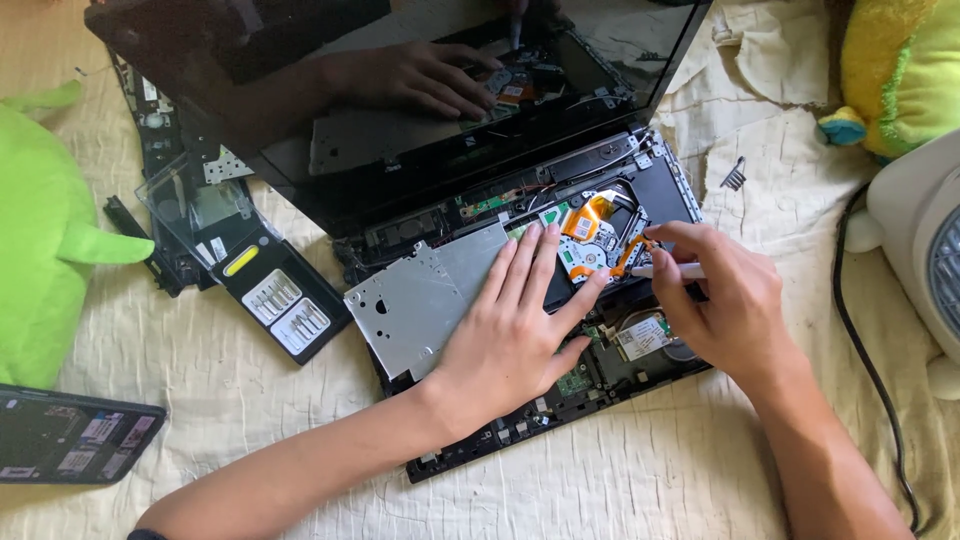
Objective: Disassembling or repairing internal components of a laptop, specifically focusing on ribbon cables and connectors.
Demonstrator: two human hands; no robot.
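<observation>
A disassembled black laptop (520, 420) lies open on a cream cloth, keyboard removed, with a silver metal plate (420, 300) and a circuit board with orange ribbon cable (590, 225) exposed. My left hand (520, 320) rests flat with spread fingers on the plate and board edge. My right hand (725, 300) grips a thin white screwdriver (665, 270), its tip pointing left at the board by the orange cable. The dark screen (400, 90) stands tilted behind and mirrors a hand.
An open screwdriver bit case (265, 285) with a clear lid lies left of the laptop. A green plush (45, 230) sits at far left, a phone (70, 435) below it. A white fan (925, 250) with a black cord (870, 370) stands right; a yellow-green plush (900, 70) above.
</observation>
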